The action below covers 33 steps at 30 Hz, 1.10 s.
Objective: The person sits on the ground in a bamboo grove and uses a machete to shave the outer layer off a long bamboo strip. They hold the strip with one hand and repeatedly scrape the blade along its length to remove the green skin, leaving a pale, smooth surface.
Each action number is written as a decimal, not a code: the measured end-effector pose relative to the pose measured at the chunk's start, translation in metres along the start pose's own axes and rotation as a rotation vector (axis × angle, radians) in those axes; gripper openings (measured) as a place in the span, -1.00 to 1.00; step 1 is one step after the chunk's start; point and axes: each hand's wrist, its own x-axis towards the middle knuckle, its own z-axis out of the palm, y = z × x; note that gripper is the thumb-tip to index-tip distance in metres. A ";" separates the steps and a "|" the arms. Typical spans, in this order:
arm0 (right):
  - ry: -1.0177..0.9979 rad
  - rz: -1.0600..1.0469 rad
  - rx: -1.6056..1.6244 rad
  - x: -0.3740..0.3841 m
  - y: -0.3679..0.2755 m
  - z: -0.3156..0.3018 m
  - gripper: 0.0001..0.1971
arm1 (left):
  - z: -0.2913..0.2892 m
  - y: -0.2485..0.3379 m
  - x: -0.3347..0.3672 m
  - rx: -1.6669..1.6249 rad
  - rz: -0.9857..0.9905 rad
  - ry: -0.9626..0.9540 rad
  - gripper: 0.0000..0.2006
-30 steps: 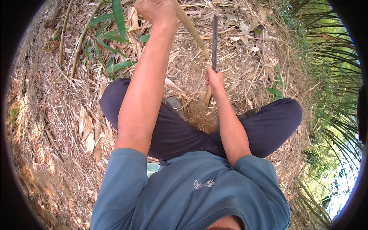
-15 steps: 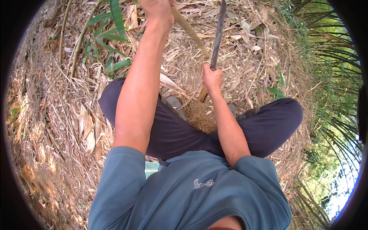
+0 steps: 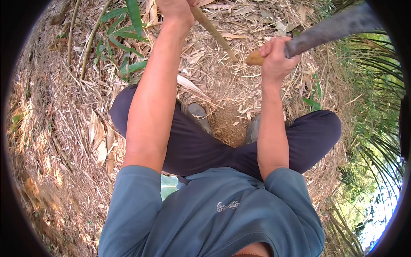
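Observation:
My left hand [image 3: 176, 9], cut off by the upper edge, grips a tan wooden stick [image 3: 210, 29]. The stick slants down to the right, and its lower tip comes close to the littered ground. In my right hand [image 3: 277, 58] is a machete [image 3: 336, 30] with a yellowish wooden handle. Its dark blade is raised and points to the upper right, apart from the stick. The end of the handle is a little to the right of the stick's tip.
Dry leaves and straw [image 3: 64, 128] cover the ground. Thin stems [image 3: 90, 45] and green leaves [image 3: 124, 36] stand at the upper left, with a small green plant [image 3: 313, 100] near my right knee. My shoes [image 3: 253, 128] rest on the ground between my bent legs. Green fronds [image 3: 372, 81] grow at the right.
My right hand has moved up and to the right, and the machete has swung from nearly upright to pointing right. The left hand and stick have hardly moved.

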 end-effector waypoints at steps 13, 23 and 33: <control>0.028 0.798 -0.390 -0.055 0.108 -0.042 -0.84 | -0.026 0.001 -0.006 0.011 0.089 0.102 -0.46; 0.280 0.126 -0.293 -0.004 0.003 -0.005 -0.73 | -0.012 -0.002 -0.010 0.069 -0.019 0.092 -0.41; -0.040 0.601 -0.730 -0.044 0.082 -0.036 -0.73 | -0.010 -0.025 -0.003 0.212 0.160 0.164 -0.45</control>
